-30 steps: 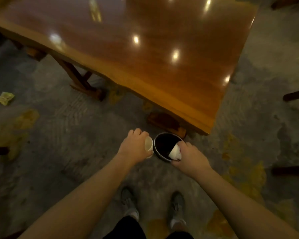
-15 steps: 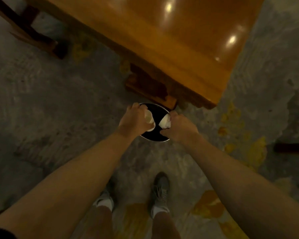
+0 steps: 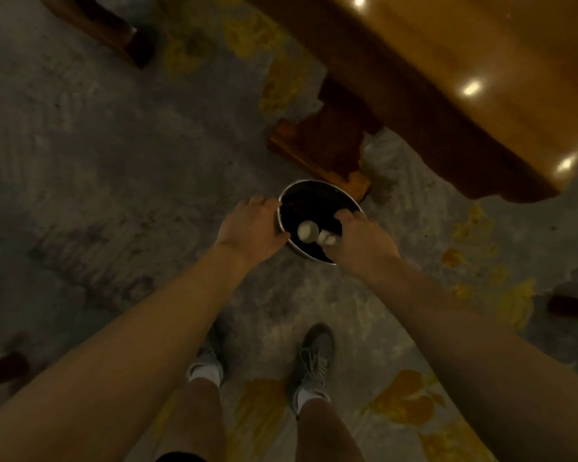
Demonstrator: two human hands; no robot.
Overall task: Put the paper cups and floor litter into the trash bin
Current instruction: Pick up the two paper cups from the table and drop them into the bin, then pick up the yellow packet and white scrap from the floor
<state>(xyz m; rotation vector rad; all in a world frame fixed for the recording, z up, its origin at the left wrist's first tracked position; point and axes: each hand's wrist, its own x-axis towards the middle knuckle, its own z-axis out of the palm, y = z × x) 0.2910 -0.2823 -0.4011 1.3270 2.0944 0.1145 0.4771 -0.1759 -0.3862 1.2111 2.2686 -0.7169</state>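
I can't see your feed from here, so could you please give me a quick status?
Left hand open at trash bin rim. Right hand over bin, grip unclear. Two paper cups inside the opening. Nothing blocking.

Two bare hands, left [image 3: 251, 228] and right [image 3: 364, 238], two pale paper cups [image 3: 307, 231] [image 3: 327, 240], one round trash bin [image 3: 317, 190], one wooden table [image 3: 464, 78], two grey shoes [image 3: 316, 355] [image 3: 207, 358], and several yellow floor stains [image 3: 404, 395].

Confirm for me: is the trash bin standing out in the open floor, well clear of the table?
No, the trash bin stands right beside the wooden table's foot, just under the tabletop's edge.
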